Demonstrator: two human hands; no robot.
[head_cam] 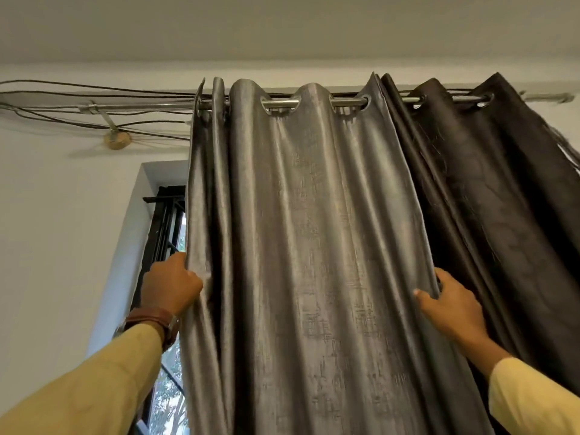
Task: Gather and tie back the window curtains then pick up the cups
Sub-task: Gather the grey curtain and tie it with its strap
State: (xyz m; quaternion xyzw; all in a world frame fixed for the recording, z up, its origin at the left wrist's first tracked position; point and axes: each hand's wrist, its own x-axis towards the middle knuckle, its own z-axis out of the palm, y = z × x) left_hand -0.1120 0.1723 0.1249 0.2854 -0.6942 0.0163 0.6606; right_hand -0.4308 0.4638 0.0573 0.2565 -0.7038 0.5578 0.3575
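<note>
With your left hand and right hand each closed on an edge of the grey curtain, slide its rings evenly along the rod.

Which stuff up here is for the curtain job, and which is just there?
For the job: grey curtain, dark curtain, curtain rod, left hand gripping the grey curtain's left edge, right hand gripping its right edge.

Just there: wall cables, window grille, wristwatch. No cups in view.
</note>
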